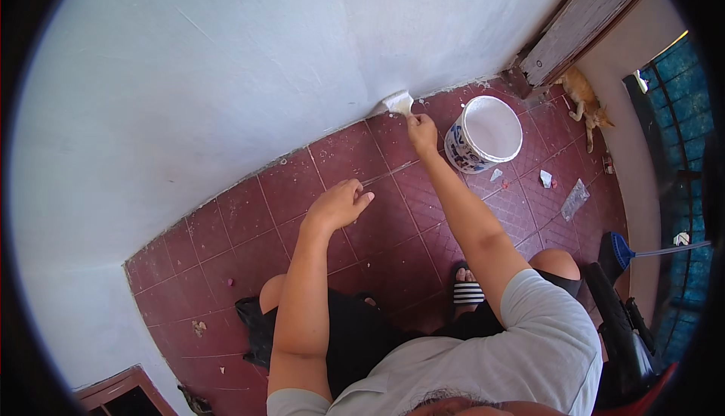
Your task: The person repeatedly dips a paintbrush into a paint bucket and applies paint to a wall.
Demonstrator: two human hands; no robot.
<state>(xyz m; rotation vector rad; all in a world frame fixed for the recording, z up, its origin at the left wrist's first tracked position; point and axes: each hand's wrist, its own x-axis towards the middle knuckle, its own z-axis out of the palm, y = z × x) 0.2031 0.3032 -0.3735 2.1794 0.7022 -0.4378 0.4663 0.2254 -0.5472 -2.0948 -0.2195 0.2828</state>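
My right hand (422, 135) grips the handle of a flat paintbrush (400, 102), whose whitish bristles meet the foot of the pale wall (272, 59) where it joins the floor. Just right of that hand stands a white plastic paint bucket (491, 131), uncovered, with whitish paint on its inner wall and printing outside. My left hand (338, 205) hovers above the red floor tiles (396, 251), fingers loosely bent and apart, holding nothing.
An orange-and-white cat (582, 98) lies by the wooden door frame (583, 25). Scraps of plastic (575, 199) litter the tiles on the right. A blue broom (620, 250) leans at the right side, and a black bag (255, 325) lies beside my left knee.
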